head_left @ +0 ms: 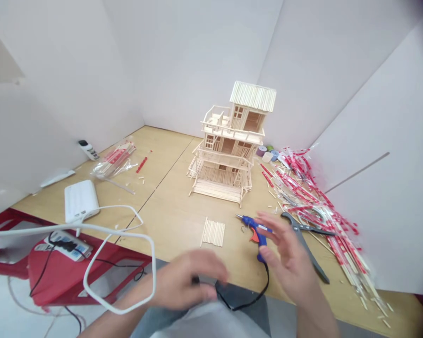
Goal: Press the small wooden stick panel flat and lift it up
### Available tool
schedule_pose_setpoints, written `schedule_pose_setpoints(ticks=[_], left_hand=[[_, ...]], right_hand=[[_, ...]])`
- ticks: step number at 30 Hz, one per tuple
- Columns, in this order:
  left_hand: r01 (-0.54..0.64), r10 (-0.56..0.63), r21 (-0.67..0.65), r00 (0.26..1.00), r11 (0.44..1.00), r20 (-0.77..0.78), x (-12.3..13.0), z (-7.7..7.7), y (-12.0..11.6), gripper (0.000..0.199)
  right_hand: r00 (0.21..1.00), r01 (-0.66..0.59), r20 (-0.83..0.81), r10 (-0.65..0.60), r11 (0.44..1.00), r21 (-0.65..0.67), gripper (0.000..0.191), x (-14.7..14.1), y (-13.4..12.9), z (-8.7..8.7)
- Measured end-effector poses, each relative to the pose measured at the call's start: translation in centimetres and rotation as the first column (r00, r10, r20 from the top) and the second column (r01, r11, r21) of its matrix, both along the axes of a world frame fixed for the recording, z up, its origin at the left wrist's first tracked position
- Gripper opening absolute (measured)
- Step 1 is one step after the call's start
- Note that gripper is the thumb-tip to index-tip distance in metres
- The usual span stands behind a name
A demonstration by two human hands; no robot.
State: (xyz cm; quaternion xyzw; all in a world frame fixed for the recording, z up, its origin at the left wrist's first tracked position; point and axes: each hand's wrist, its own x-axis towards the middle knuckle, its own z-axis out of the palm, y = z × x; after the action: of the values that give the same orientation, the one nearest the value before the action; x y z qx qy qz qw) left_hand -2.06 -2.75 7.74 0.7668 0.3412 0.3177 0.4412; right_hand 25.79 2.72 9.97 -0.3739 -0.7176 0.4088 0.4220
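Note:
A pale wooden stick model house (pixel 229 148), several storeys tall with balconies and a slatted roof, stands on the light wooden table (pixel 169 206). My right hand (pixel 289 256) hovers open, blurred, just right of and above a blue glue gun (pixel 255 233) lying on its side. Its black cord (pixel 255 295) curves toward me. My left hand (pixel 186 279) is curled at the table's near edge beside a dark object, and I cannot tell whether it grips anything. A flat row of cut sticks (pixel 213 233) lies left of the glue gun.
Black-handled shears (pixel 305 234) lie right of my right hand, beside a heap of red-and-white wrapped sticks (pixel 313 202). Further off are tape rolls (pixel 266 152), a plastic bag of sticks (pixel 114 159), a white box (pixel 80 201), a white cable (pixel 120 263) and a power strip (pixel 65 246).

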Motion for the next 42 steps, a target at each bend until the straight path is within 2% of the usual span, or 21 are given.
schedule_pose_setpoints(ticks=[1,2,3,4,5,6,7,8,9,11,14,18,24,30,34,37,39,42], left_hand=[[0.246,-0.247,-0.059,0.969,0.968,-0.022,0.8,-0.1,-0.3,0.028],[0.347,-0.351,-0.097,0.936,0.933,-0.033,1.5,-0.4,-0.6,0.026],[0.32,-0.326,-0.118,0.944,0.94,-0.038,1.9,-0.6,-0.7,0.026],[0.188,-0.194,-0.116,0.98,0.975,-0.039,1.8,-0.9,-0.7,0.026],[0.001,-0.006,-0.106,0.999,0.994,-0.049,1.4,-1.2,-0.5,0.026],[-0.18,0.175,-0.085,0.983,0.98,-0.063,0.7,-1.6,-0.2,0.025],[-0.298,0.292,-0.057,0.952,0.953,-0.091,-0.2,-2.0,0.1,0.024],[-0.371,0.367,-0.015,0.922,0.928,-0.124,-1.1,-2.5,0.5,0.023],[-0.395,0.395,0.033,0.904,0.918,-0.164,-1.9,-3.0,0.9,0.023],[-0.383,0.405,0.135,0.883,0.914,-0.237,-2.9,-4.3,1.4,0.034],[-0.394,0.458,0.242,0.819,0.887,-0.344,-3.3,-6.2,2.0,0.072],[-0.406,0.474,0.245,0.737,0.881,-0.483,-3.2,-7.0,2.9,0.105],[-0.29,0.337,0.173,0.794,0.941,-0.506,-3.3,-6.1,4.6,0.112],[-0.248,0.309,0.185,0.811,0.951,-0.496,-3.4,-6.3,5.1,0.113],[-0.233,0.292,0.177,0.814,0.956,-0.503,-3.3,-6.2,5.4,0.112],[-0.23,0.283,0.166,0.815,0.959,-0.506,-3.1,-6.0,5.6,0.113],[-0.23,0.281,0.162,0.815,0.96,-0.507,-3.0,-5.9,5.7,0.112],[-0.232,0.28,0.156,0.818,0.96,-0.503,-2.9,-5.8,5.9,0.109]], right_hand=[[0.99,-0.102,0.091,0.105,0.994,-0.029,0.044,-0.3,-0.1,0.0],[0.971,-0.179,0.149,0.188,0.981,-0.07,0.046,-0.7,-0.2,-0.2],[0.958,-0.217,0.168,0.233,0.97,-0.109,0.047,-1.1,-0.3,-0.5],[0.958,-0.217,0.162,0.237,0.967,-0.135,0.048,-1.6,-0.4,-1.0],[0.964,-0.195,0.154,0.218,0.969,-0.153,0.05,-2.0,-0.5,-1.7],[0.967,-0.169,0.161,0.196,0.971,-0.167,0.053,-2.4,-0.6,-2.6],[0.966,-0.145,0.187,0.178,0.974,-0.176,0.059,-2.9,-0.6,-3.5],[0.959,-0.124,0.23,0.163,0.977,-0.176,0.064,-3.3,-0.6,-4.5],[0.95,-0.099,0.278,0.143,0.982,-0.163,0.069,-3.7,-0.6,-5.4],[0.934,-0.045,0.348,0.083,0.992,-0.116,0.074,-4.3,-0.5,-6.8],[0.923,-0.001,0.384,0.021,0.999,-0.053,0.077,-5.0,-0.3,-7.7],[0.912,-0.007,0.409,0.018,1.0,-0.027,0.083,-5.4,0.0,-8.1],[0.907,-0.034,0.42,0.036,0.999,-0.013,0.086,-5.0,0.4,-8.9],[0.921,-0.009,0.39,0.017,1.0,-0.023,0.08,-4.9,0.5,-8.9],[0.963,0.034,0.271,-0.013,0.997,-0.075,0.073,-5.0,0.2,-8.8],[0.996,0.075,-0.035,-0.085,0.971,-0.225,0.051,-5.3,-0.1,-8.8],[0.964,0.05,-0.23,-0.135,0.939,-0.341,0.04,-5.5,-0.2,-8.8],[0.916,0.01,-0.353,-0.191,0.89,-0.456,0.036,-5.7,0.1,-8.5]])
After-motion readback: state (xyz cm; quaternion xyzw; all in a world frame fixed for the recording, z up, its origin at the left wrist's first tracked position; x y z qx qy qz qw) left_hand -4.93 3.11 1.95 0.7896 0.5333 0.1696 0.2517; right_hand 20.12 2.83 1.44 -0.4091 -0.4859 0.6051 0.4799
